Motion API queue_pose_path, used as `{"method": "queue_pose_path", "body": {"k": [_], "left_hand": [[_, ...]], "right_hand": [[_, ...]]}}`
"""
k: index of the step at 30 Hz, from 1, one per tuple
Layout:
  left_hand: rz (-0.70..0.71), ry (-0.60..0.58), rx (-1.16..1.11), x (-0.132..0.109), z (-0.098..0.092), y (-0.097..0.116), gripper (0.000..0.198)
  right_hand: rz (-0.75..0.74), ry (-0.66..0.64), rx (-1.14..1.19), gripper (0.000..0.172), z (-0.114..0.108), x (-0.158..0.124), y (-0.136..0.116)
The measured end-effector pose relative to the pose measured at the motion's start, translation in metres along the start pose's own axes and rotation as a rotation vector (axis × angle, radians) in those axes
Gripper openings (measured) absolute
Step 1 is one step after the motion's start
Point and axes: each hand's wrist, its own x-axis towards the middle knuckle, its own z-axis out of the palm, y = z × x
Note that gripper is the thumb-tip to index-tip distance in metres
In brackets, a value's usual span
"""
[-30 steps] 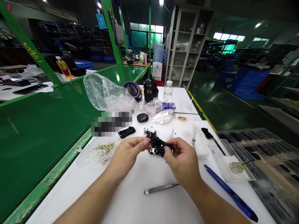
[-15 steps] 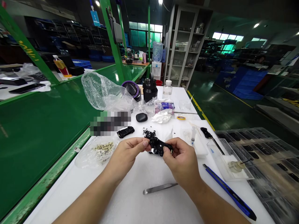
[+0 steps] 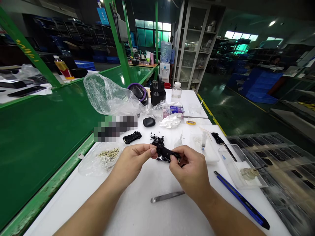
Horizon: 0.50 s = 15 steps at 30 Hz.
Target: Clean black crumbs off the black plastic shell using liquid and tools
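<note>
Fingers (image 3: 174, 159) of the right hand (image 3: 192, 168) are gripping the right end of a black toy car (image 3: 169, 152); left hand (image 3: 134, 160): thumb and forefinger are meeting at its left end, cannot tell if they're pinching the car or a small part. Car is sitting between both hands, over the middle of the white table (image 3: 137, 209).

Surface: black bits (image 3: 157, 141) are lying loose just behind the car. Second black car (image 3: 132, 137) is lying toward the left edge, clear bag of small gold pieces (image 3: 108, 156) nearer that edge. Metal tool (image 3: 164, 197) is lying toward the front edge, partly hidden by the right hand. Blue knife (image 3: 242, 200) is lying at the front right corner; clear tray (image 3: 228, 172) with a small jar (image 3: 249, 173) is lining the right edge, syringe (image 3: 204, 139) lying left of it. Toward the back: black case (image 3: 149, 122), tissues (image 3: 169, 121), yellow tape roll (image 3: 191, 123) are lying about; black flask (image 3: 157, 93) is standing behind.

Room: green partition (image 3: 49, 127) is running along the left edge; water dispenser (image 3: 164, 71) and cabinet (image 3: 193, 46) are standing beyond the back edge, blue crates (image 3: 262, 85) stacking up far right.
</note>
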Motion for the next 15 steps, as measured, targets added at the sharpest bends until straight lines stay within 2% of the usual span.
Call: {"method": "queue_pose_path", "body": {"k": [6,15], "left_hand": [[-0.004,-0.064,0.046,0.0009,-0.0039,0.0000,0.028],[0.019,-0.083,0.077,0.0030,-0.0054,-0.0040,0.031]], "right_hand": [[-0.065,-0.005,-0.001,0.013,-0.0006,0.0004,0.0014],[-0.076,-0.018,-0.006,0.014,-0.0025,0.0011,0.0028]]}}
